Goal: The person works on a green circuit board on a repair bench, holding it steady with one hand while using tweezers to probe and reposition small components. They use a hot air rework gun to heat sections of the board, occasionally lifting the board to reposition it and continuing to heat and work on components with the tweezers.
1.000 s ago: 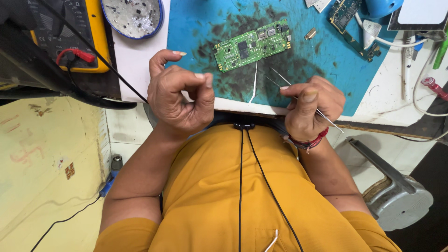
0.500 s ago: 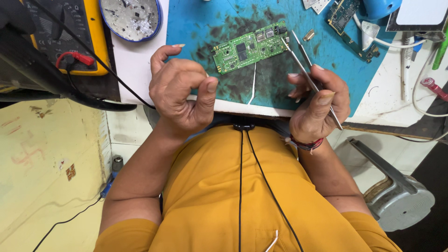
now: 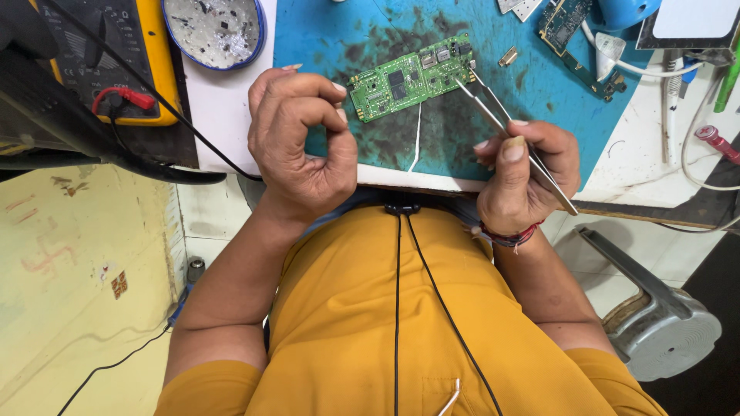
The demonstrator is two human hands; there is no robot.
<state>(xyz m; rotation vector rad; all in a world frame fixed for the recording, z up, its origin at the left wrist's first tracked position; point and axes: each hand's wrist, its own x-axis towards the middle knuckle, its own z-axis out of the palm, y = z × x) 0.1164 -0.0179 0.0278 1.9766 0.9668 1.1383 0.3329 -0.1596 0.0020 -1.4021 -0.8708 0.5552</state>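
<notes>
A green circuit board lies tilted on the blue work mat near the front edge of the desk, its right end higher in the view than its left. The tips of a pair of metal tweezers rest at the board's right end, beside the small silver parts there, and the tool runs back down and to the right through the right hand, whose thumb and fingers are clamped around its shaft; a red thread band circles that wrist. The left hand hovers just left of the board's lower corner, not touching it, with forefinger curled toward thumb in a loose ring; whether anything tiny is pinched there cannot be told. A thin white wire lies on the mat just below the board. The mat is smudged with dark stains. Farther right on it sit a small metal clip and a second, darker circuit board, with white cables beyond. To the left stand a round blue-rimmed dish of grey residue and a yellow multimeter with a red plug and black lead. A metal stool stands on the floor at lower right.
</notes>
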